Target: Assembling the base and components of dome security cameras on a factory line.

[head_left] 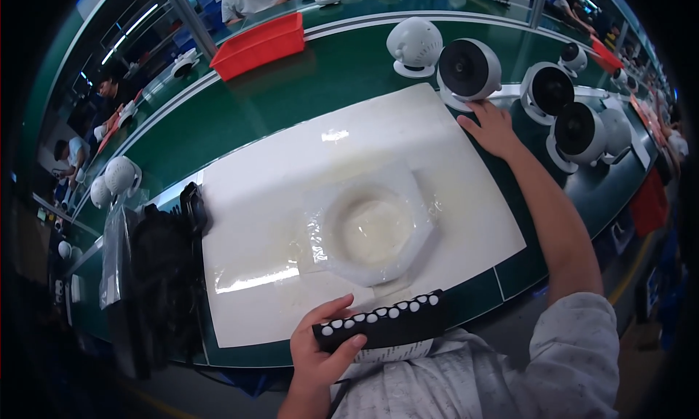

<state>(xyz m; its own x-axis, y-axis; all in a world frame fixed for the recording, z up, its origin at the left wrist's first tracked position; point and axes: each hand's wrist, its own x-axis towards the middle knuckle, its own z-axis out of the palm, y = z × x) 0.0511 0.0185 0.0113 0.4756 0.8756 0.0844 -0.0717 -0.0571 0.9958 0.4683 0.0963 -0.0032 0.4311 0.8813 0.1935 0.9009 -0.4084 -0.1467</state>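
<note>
Close to my body, my left hand (320,350) grips a black strip (397,329) lined with a row of white round pieces. Its thumb lies over the near side and its index finger stretches along the far side. My right arm reaches to the far right, where my right hand (495,128) is at the base of a white ball-shaped device (470,69) with a black round front. Its fingertips meet the base edge, with thumb and fingers apart. In the middle of the white board (255,200) sits a whitish ring-shaped holder (419,248) under clear tape.
More ball-shaped devices stand at the right, one with a black front (551,91), and a white vented one (413,44) is behind. A red bin (258,46) lies at the far left. Black items (164,251) and clear plastic bags (116,255) crowd the left edge. People work beyond.
</note>
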